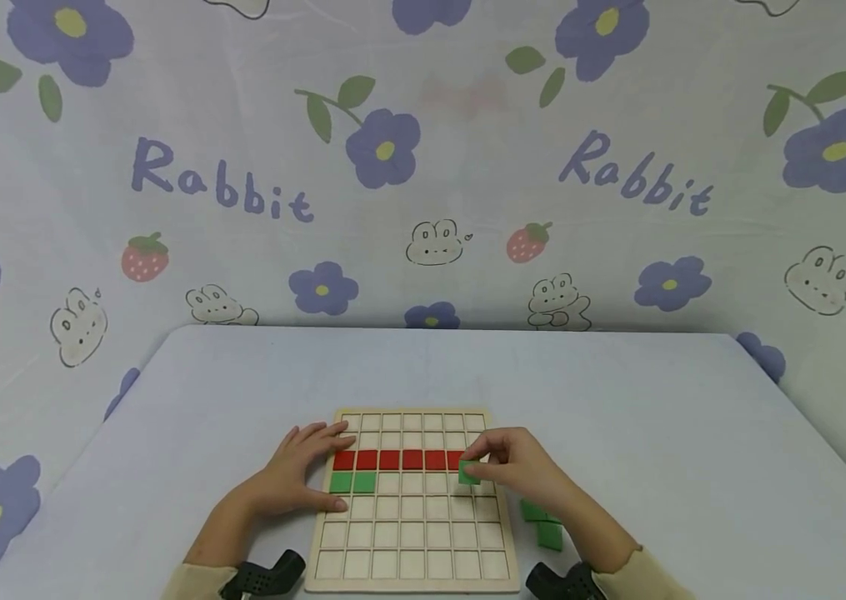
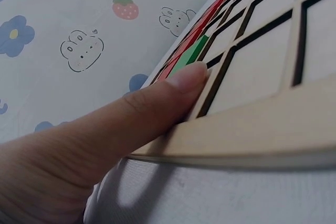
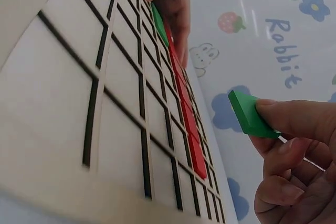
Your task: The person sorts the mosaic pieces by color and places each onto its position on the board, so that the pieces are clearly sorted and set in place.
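A wooden grid board [image 1: 412, 563] lies on the table, its cells framed by thin strips. Red square tiles [image 1: 389, 460] fill most of one row, and two green tiles [image 1: 352, 482] sit at the left of the row below. My left hand [image 1: 295, 475] rests on the board's left edge with fingers spread; in the left wrist view its thumb [image 2: 152, 103] lies on the frame. Between thumb and fingers, my right hand [image 1: 516, 467] pinches a green square tile [image 3: 249, 114], held above the right part of the board.
Several loose green tiles [image 1: 549, 535] lie on the white table [image 1: 618, 400] right of the board, partly behind the right forearm. A curtain [image 1: 468, 192] with flowers and rabbits hangs behind the table. Black wrist devices [image 1: 265, 577] sit on both wrists.
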The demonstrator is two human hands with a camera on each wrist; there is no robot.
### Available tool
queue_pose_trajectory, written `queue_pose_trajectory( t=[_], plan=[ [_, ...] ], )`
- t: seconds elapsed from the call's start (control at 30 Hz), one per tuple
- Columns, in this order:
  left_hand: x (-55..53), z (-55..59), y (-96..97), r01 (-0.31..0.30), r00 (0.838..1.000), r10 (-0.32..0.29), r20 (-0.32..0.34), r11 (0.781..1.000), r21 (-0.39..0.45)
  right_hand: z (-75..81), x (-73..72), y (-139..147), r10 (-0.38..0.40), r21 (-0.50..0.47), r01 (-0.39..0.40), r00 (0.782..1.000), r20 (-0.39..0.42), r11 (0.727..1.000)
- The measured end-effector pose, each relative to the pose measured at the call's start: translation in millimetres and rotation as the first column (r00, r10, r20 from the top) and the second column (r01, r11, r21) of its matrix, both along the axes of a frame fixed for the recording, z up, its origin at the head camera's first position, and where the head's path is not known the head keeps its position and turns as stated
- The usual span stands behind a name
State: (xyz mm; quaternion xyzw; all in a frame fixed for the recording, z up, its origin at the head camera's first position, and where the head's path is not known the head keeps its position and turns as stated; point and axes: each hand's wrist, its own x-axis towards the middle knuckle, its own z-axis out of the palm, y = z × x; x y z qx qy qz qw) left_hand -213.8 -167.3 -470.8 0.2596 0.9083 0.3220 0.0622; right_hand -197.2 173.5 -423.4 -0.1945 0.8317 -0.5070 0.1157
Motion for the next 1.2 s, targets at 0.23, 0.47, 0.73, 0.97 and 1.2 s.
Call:
queue_pose_trajectory(
  t=[0.23, 0.47, 0.73, 0.97, 1.2],
  plan=[
    [-2.0, -0.3, 1.1, -0.007, 1.000, 0.007, -0.006, 1.000, 0.001, 0.8, -7.0, -21, 0.047, -0.032, -0.047, 0.999, 0.007, 0.998],
    [-0.5, 1.0, 3.6, -0.007, 1.000, 0.007, 0.006, 1.000, 0.005, 3.7, -7.4, -41, 0.058, -0.067, -0.056, 0.998, 0.036, 0.996],
    [-1.8, 1.6, 5.0, -0.014, 1.000, 0.014, -0.004, 1.000, -0.008, 0.6, -12.2, -59, 0.066, -0.077, -0.064, 0.997, 0.026, 0.995],
    [-1.7, 0.4, 3.5, -0.021, 1.000, 0.021, -0.005, 1.000, -0.008, -4.1, -15.9, -76, 0.077, -0.054, -0.076, 0.997, 0.009, 0.996],
    [-2.1, 1.0, 4.8, -0.015, 1.000, 0.015, -0.007, 1.000, -0.005, -12.2, -20.2, -85, 0.065, -0.026, -0.064, 0.998, 0.019, 0.998]
  ],
)
